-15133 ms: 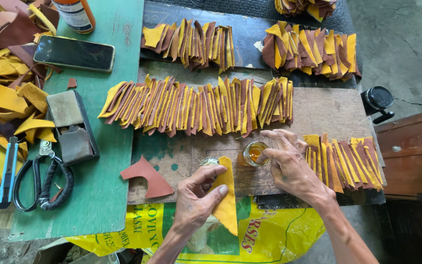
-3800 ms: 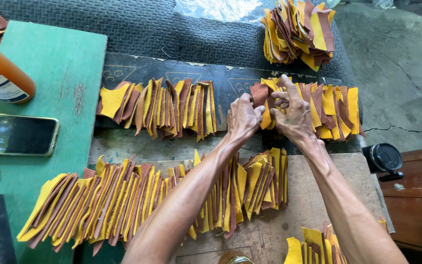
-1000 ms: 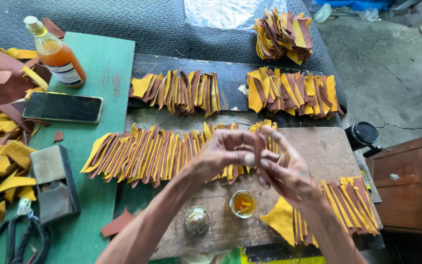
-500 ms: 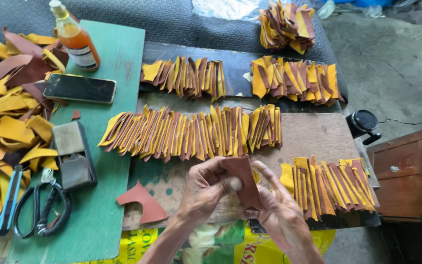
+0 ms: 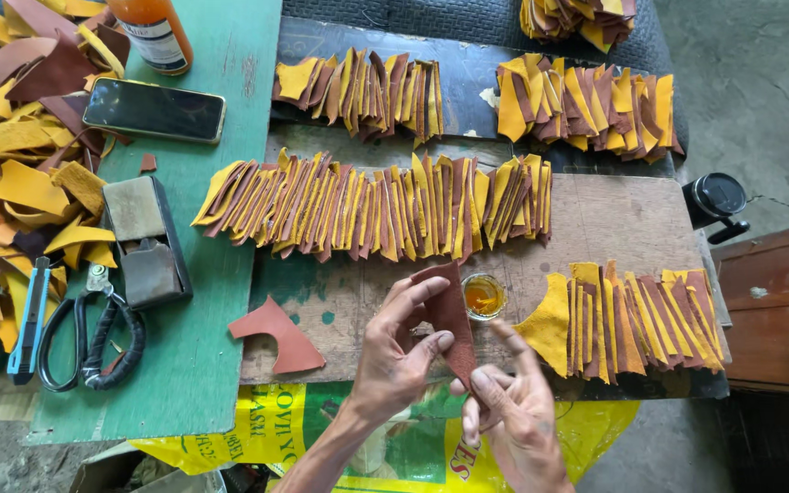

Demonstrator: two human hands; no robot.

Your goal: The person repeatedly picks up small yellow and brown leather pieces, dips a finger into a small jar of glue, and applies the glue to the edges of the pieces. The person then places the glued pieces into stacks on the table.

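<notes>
Lots of work looks done already. Three long rows of leather pieces (image 5: 367, 210) lie fanned out on the wooden board (image 5: 614, 228) and the dark mat behind it, brown and yellow sides showing, and a fourth row sits at the right edge. A big heap of loose scraps (image 5: 20, 173) waits on the far left by the green board (image 5: 221, 301), so I'd guess plenty is left to do.

Right now one brown leather piece (image 5: 449, 315) is held up in the air, just in front of the small cup of amber glue (image 5: 483, 296). The left hand (image 5: 394, 365) pinches its left edge between thumb and fingers, palm turned up. The right hand (image 5: 513, 415) holds the bottom tip with thumb and finger, and its pointing finger sticks out toward the cup. Another brown cutout (image 5: 276, 333) lies flat on the board nearby.
</notes>
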